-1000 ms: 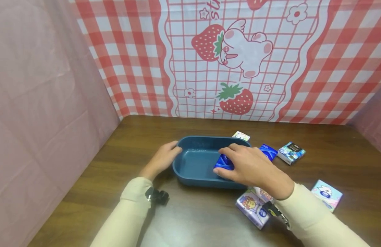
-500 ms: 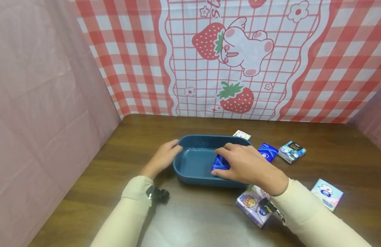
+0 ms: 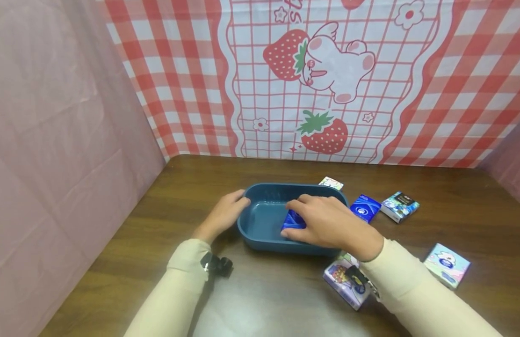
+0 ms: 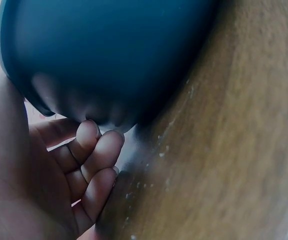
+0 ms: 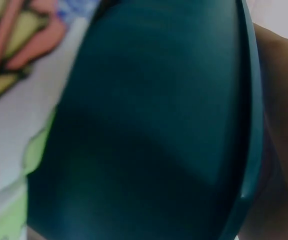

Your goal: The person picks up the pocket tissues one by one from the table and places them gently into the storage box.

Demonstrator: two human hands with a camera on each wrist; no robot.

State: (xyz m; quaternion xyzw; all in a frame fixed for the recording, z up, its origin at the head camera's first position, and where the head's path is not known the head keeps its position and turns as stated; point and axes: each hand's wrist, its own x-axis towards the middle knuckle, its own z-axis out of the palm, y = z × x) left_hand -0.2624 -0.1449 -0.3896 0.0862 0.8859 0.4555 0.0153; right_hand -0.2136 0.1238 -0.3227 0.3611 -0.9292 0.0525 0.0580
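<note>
A dark teal oval basin [image 3: 260,244] stands on the wooden table. My left hand [image 3: 223,213] grips its left end, thumb over the rim and curled fingers [image 4: 101,150] against the outer wall. Over the basin's right half, my right hand [image 3: 327,220] holds a blue tissue pack [image 3: 292,221] between thumb and fingers, inside the rim. The hand covers most of the pack. In the right wrist view the basin wall [image 5: 149,120] fills the middle, so the held pack is hidden there.
Right of the basin lie another blue tissue pack [image 3: 366,208] and a dark floral pack [image 3: 400,206]. A white patterned pack [image 3: 331,183] sits behind the basin. Under my right wrist is a purple cartoon pack [image 3: 346,283], with a pastel pack [image 3: 447,265] further right.
My right hand has shifted left inside the basin with the blue tissue pack. The other blue pack beside the basin shows more fully. My left hand keeps its hold on the basin.
</note>
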